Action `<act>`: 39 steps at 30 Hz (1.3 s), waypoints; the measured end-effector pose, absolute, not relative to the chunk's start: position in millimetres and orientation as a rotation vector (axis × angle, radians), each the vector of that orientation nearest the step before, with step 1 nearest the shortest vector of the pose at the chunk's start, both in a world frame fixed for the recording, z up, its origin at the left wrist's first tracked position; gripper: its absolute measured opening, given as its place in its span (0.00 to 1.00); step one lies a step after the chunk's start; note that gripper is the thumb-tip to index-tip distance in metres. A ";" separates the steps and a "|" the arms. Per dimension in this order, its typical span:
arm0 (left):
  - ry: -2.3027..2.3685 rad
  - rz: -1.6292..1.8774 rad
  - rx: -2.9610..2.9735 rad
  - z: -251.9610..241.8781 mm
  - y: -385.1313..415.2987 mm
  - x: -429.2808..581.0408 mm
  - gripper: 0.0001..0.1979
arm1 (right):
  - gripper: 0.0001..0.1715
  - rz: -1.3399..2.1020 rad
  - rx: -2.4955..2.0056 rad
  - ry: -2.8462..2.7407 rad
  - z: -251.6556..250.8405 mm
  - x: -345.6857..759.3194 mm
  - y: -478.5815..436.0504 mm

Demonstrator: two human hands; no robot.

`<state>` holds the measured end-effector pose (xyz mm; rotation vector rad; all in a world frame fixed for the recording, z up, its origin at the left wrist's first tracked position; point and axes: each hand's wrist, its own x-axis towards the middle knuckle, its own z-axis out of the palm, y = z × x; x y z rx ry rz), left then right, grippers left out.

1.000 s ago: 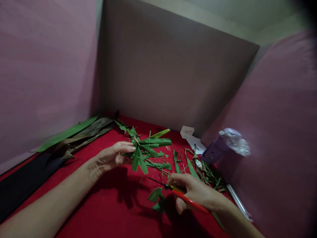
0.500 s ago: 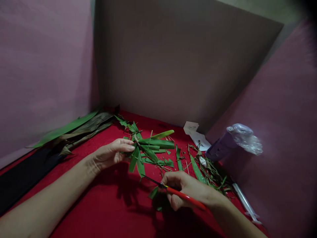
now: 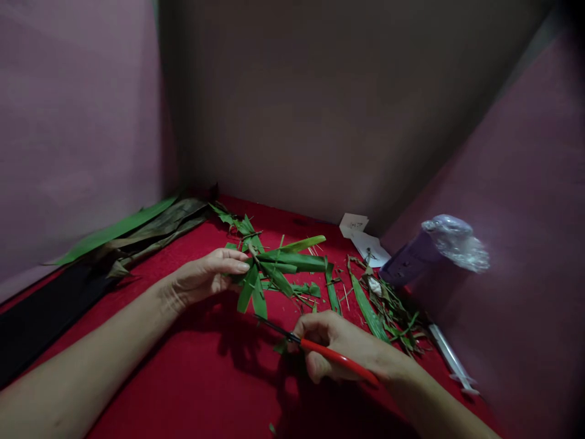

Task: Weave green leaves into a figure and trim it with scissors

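Observation:
My left hand (image 3: 212, 272) pinches a bundle of green leaf strips (image 3: 299, 262) near its brown stem. The strips fan out to the right and downward, and little pins or slivers poke through some of them. In my right hand (image 3: 336, 344) is a pair of scissors with red handles (image 3: 338, 358). Their dark blades point left, just below the tips of the two hanging strips, and look nearly closed. A small green scrap (image 3: 280, 346) shows by the blades. Some of my left fingers are hidden behind the leaves.
Leaf cuttings and twigs (image 3: 400, 314) lie on the red cloth (image 3: 183, 378) at right, near a syringe (image 3: 452, 356), paper cards (image 3: 369, 249) and a purple container with clear plastic (image 3: 411, 259). Long leaves (image 3: 146, 231) and a black strip (image 3: 50, 317) lie left. Walls enclose three sides.
The pointed tip of one hanging strip has been cut off, leaving it shorter. The scissors have shifted slightly left, and a green scrap now shows at the bottom of the cloth.

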<state>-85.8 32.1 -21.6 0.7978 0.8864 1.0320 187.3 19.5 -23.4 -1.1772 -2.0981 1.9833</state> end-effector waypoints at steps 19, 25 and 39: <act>0.876 1.042 0.776 -21.1 30.7 -82.3 0.08 | 0.16 1.956 -1.109 -2.024 -22.1 179.7 12.3; 0.869 1.027 0.794 -20.1 29.5 -81.9 0.07 | 0.19 1.951 -1.126 -2.004 -26.1 182.1 13.3; 0.830 1.033 0.796 -23.1 32.6 -83.1 0.06 | 0.17 1.946 -1.134 -2.008 -23.8 181.6 11.1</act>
